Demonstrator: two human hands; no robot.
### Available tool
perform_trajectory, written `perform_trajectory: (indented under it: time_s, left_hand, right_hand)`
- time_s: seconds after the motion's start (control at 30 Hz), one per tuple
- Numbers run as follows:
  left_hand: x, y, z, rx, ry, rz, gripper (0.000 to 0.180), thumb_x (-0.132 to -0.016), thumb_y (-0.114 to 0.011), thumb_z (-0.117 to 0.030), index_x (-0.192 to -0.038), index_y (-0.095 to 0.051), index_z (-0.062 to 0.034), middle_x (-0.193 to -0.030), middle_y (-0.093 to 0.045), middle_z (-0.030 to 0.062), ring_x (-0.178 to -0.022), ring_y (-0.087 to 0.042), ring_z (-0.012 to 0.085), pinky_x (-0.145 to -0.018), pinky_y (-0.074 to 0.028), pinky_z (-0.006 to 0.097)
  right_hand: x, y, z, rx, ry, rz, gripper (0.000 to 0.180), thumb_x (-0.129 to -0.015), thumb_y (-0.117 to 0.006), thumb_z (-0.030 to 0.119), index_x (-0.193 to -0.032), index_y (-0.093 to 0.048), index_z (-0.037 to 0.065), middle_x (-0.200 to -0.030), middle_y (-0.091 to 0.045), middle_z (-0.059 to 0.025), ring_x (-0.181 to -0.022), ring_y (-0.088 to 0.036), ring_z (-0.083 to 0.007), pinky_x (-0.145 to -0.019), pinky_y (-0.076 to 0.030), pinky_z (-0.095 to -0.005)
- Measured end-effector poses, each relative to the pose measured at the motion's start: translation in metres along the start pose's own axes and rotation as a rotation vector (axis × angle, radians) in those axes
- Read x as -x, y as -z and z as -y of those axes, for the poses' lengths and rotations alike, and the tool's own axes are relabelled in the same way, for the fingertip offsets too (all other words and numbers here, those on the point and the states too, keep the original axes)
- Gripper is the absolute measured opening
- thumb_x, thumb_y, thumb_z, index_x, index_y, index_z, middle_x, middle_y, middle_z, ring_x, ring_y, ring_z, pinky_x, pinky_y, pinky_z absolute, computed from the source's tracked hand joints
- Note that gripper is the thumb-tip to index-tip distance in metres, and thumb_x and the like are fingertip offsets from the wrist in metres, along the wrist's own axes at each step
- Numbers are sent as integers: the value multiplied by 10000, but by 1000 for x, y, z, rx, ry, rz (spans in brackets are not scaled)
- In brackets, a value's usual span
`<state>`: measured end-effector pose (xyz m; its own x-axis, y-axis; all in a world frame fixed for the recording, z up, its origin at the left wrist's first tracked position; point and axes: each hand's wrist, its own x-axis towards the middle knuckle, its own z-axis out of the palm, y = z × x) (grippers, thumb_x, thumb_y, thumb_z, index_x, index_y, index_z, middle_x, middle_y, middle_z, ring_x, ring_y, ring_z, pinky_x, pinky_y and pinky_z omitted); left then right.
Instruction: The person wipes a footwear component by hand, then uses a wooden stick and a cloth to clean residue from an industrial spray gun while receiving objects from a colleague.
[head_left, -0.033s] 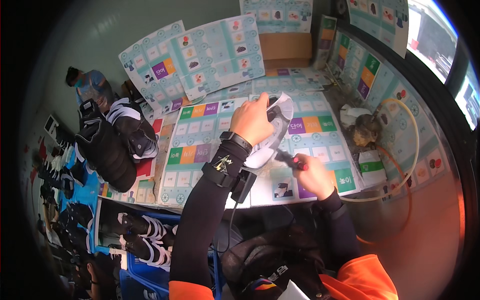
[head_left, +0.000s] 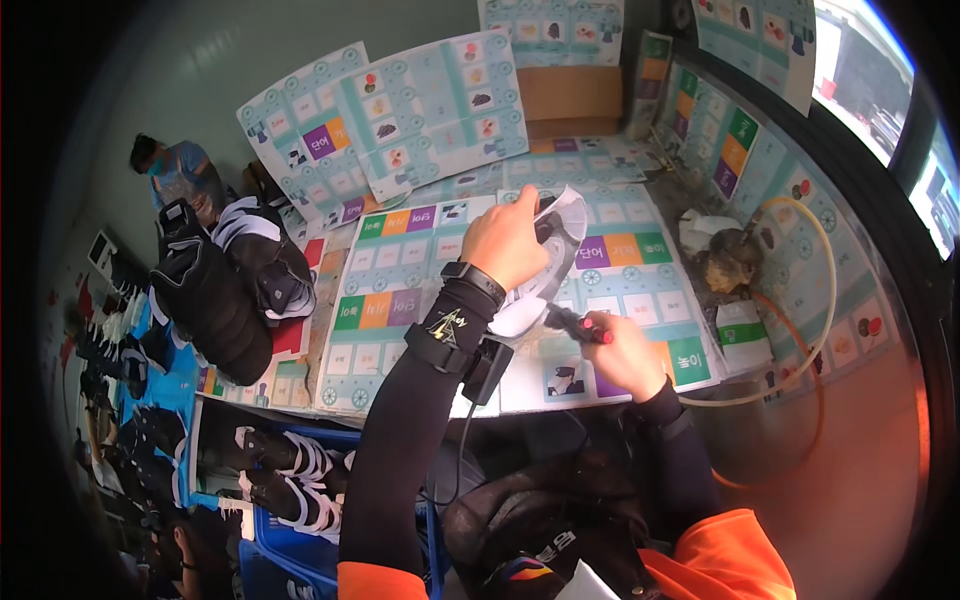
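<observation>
One grey-and-white shoe upper over printed sheets, clamped in the left hand; one red-handled brush, gripped by the right hand, bristles shifted closer, apparently at working contact with the upper's five-o'clock edge.

Leaning at back: pale-blue printed cardboard sheets, beside plain brown cardboard panel. At right: curved pale-yellow hose near flat green-and-white packet. Far left, in background: blue-topped co-worker.

Shoe grey and white; brush dark (handle reddish).
</observation>
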<state>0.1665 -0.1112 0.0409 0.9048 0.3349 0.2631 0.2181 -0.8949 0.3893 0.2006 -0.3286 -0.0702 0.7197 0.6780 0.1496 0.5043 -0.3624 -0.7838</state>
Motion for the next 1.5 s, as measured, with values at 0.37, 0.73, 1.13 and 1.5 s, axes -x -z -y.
perform_trajectory:
  time_s: [0.37,0.73,1.13,1.5]
  left_hand:
    - [13,31,-6,-195,-198,-565,264,-962,-625,-113,-1200,-739,-101,-1036,-705,120,-891,-723,384,-766,-592,490]
    - [48,-7,16,-6,-211,-310,629,-851,-598,-28,-1472,-555,-115,-1370,-676,172,-1022,-711,451,-848,-598,542]
    - [45,8,7,-60,-159,-189,368,-917,-651,-170,-1268,-730,-90,-1377,-695,185,-1108,-706,450,-935,-593,513]
    - [33,4,10,-164,-194,-276,199,-895,-679,-124,-1059,-657,-13,-1035,-714,192,-933,-704,458,-800,-581,545]
  right_hand:
    - [15,32,1,-473,-109,-45,229,-848,-707,76,-1058,-699,-14,-835,-730,-179,-764,-697,-295,-730,-515,-393]
    - [-12,9,8,-3,4,-225,213,-851,-604,94,-1001,-689,-32,-872,-676,-333,-918,-634,-565,-794,-508,-588]
    - [1,3,9,-47,-43,-69,229,-840,-615,94,-1002,-712,-36,-915,-683,-343,-948,-642,-564,-818,-524,-576]
    - [-4,-7,0,-48,-36,15,260,-834,-608,95,-1036,-720,-26,-933,-686,-350,-963,-644,-563,-847,-537,-561]
